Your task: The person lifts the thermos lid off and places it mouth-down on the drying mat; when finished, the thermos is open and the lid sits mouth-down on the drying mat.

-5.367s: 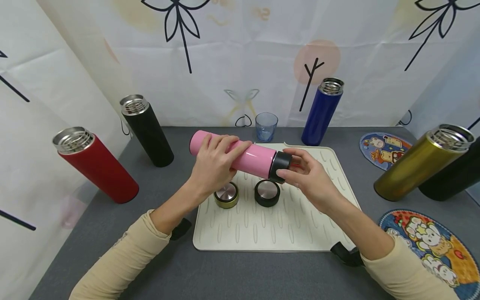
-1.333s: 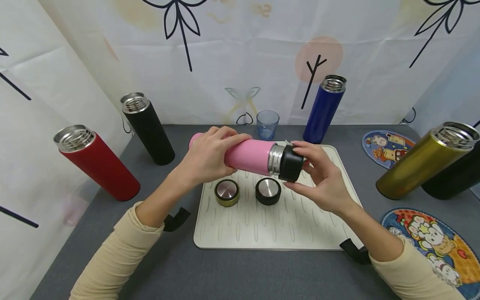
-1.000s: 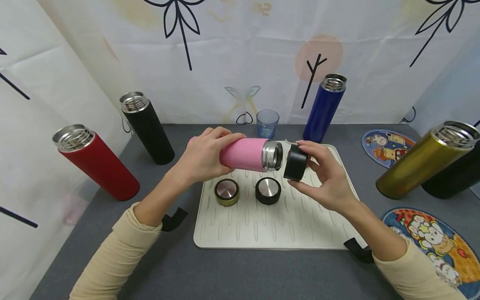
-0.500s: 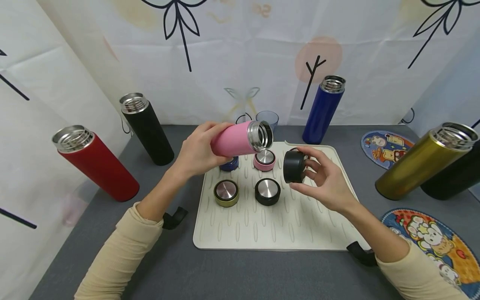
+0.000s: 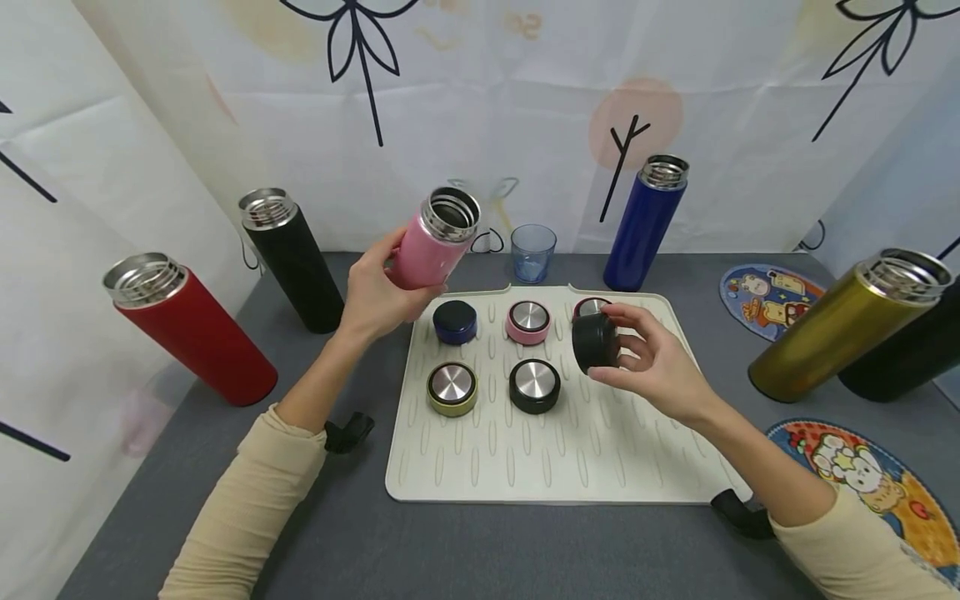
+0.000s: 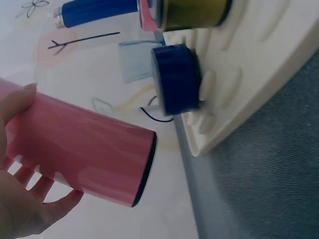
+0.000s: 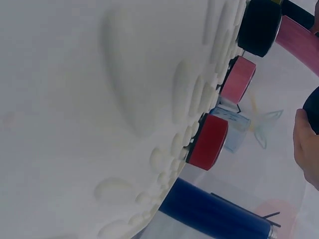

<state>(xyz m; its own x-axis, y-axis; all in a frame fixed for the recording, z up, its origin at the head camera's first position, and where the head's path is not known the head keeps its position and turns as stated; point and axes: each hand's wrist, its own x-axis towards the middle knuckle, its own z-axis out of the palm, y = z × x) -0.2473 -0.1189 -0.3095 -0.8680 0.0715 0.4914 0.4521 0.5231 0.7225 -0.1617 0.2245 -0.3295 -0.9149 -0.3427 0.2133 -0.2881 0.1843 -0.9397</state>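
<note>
My left hand (image 5: 384, 292) grips a pink thermos bottle (image 5: 429, 257), its steel mouth uncovered and tilted toward me. The left wrist view shows fingers and thumb round the pink body, with the dark-edged base hanging in the air. Between thumb and fingertips, my right hand (image 5: 654, 358) pinches a black lid (image 5: 595, 342) on edge above the mat's right half. On the cream mat (image 5: 555, 467) sit a blue lid (image 5: 454, 322), a pink lid (image 5: 528, 322), an olive lid (image 5: 452, 389) and another black lid (image 5: 534, 386). A red lid (image 7: 208, 142) is partly hidden behind the held one.
Uncapped bottles stand around the mat: red (image 5: 195, 329) and black (image 5: 296, 267) on the left, blue (image 5: 647, 225) behind, gold (image 5: 843, 325) and another dark one (image 5: 907, 342) on the right. A glass cup (image 5: 533, 252) is at the back. Two cartoon mats (image 5: 772, 297) lie on the right.
The black lid has come off the pink bottle. My left hand has lifted the bottle leftward and tipped it upright, uncovering the blue and pink lids; the right hand still holds the lid.
</note>
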